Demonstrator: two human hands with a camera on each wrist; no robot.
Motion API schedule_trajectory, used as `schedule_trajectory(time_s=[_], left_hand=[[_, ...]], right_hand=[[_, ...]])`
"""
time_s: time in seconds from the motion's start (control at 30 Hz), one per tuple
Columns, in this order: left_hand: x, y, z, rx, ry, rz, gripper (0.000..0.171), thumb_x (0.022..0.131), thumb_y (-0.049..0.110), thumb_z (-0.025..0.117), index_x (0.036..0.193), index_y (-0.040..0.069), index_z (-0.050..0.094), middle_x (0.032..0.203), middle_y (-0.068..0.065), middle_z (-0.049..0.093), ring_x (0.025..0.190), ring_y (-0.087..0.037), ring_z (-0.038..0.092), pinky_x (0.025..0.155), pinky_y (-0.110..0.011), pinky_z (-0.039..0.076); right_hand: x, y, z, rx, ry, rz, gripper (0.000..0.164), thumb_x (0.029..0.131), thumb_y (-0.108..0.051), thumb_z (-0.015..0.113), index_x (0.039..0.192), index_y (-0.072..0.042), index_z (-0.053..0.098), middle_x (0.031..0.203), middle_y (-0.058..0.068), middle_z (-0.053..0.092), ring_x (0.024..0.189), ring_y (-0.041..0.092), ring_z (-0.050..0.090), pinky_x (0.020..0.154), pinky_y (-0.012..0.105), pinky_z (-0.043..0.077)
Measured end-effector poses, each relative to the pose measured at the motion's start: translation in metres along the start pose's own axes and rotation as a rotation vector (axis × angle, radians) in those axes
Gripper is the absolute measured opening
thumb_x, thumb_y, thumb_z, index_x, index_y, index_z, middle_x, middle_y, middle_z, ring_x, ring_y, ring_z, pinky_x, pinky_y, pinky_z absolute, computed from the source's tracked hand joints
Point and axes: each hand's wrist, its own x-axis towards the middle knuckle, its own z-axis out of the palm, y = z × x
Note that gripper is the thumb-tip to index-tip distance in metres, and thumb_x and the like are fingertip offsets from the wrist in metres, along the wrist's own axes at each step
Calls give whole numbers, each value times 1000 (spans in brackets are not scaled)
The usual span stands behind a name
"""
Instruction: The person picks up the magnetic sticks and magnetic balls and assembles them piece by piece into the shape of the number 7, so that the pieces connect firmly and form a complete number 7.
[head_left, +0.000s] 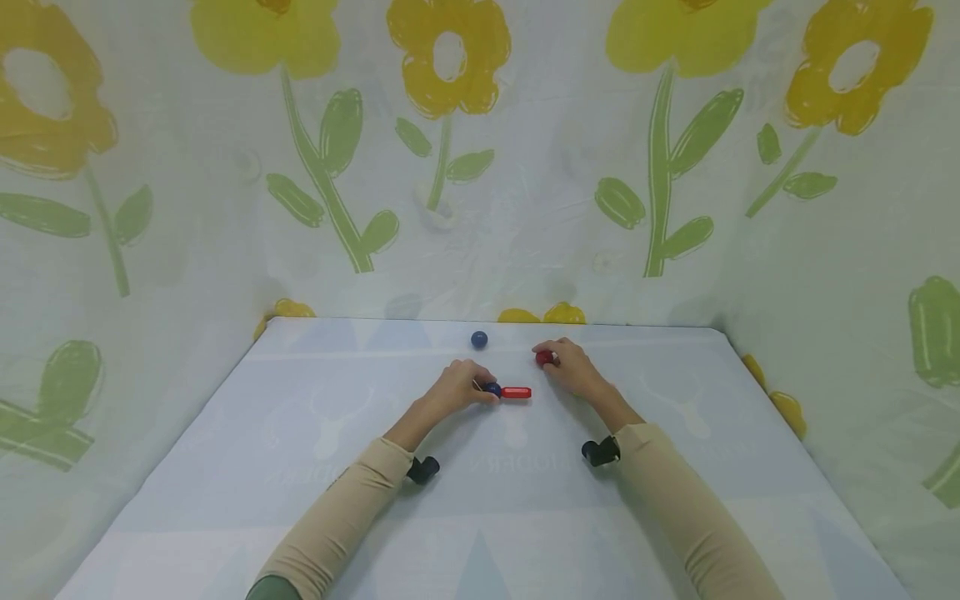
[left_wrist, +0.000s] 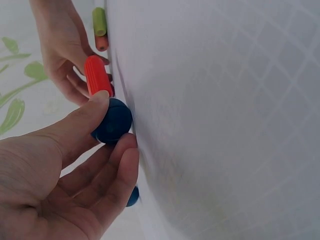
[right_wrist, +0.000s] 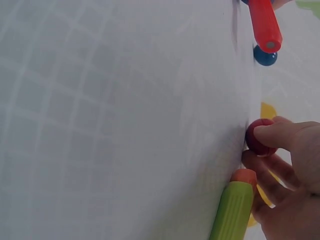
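My left hand (head_left: 459,385) pinches a blue ball (left_wrist: 116,120) between thumb and fingers, close to the table. From that ball a red ribbed rod (head_left: 516,392) sticks out toward the right; its free end shows a small grey dot in the right wrist view. My right hand (head_left: 573,368), farther back, grips a red ball (right_wrist: 260,137) by thumb and fingers at the tabletop. Beside the right hand lies a green rod (right_wrist: 234,210) with an orange end piece (right_wrist: 245,177), hidden in the head view. A second blue ball (head_left: 479,340) sits near the back edge.
A pale patterned cloth covers the table (head_left: 480,483). Behind and at both sides hangs a white curtain (head_left: 525,233) with yellow flowers and green leaves. Black wrist cameras (head_left: 600,452) protrude inward from both sleeves.
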Motion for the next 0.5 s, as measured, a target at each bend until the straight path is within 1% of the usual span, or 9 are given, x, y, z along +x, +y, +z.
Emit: schedule_trajectory(time_s=[0.2, 0.5], left_hand=[[0, 0, 0, -5, -1, -6, 38, 80, 21, 81, 115, 9, 73, 108, -6, 75, 84, -12, 62, 82, -28, 56], [-1, 2, -1, -5, -4, 8, 39, 80, 22, 81, 116, 7, 73, 108, -7, 75, 83, -11, 63, 80, -28, 56]], right_hand=[[0, 1, 0, 5, 3, 8, 37, 94, -6, 63, 130, -15, 62, 123, 14, 57, 111, 28, 55, 98, 43, 53], [-2, -1, -2, 11, 16, 27, 37, 94, -9, 63, 131, -16, 61, 123, 13, 57, 112, 29, 55, 96, 43, 54]])
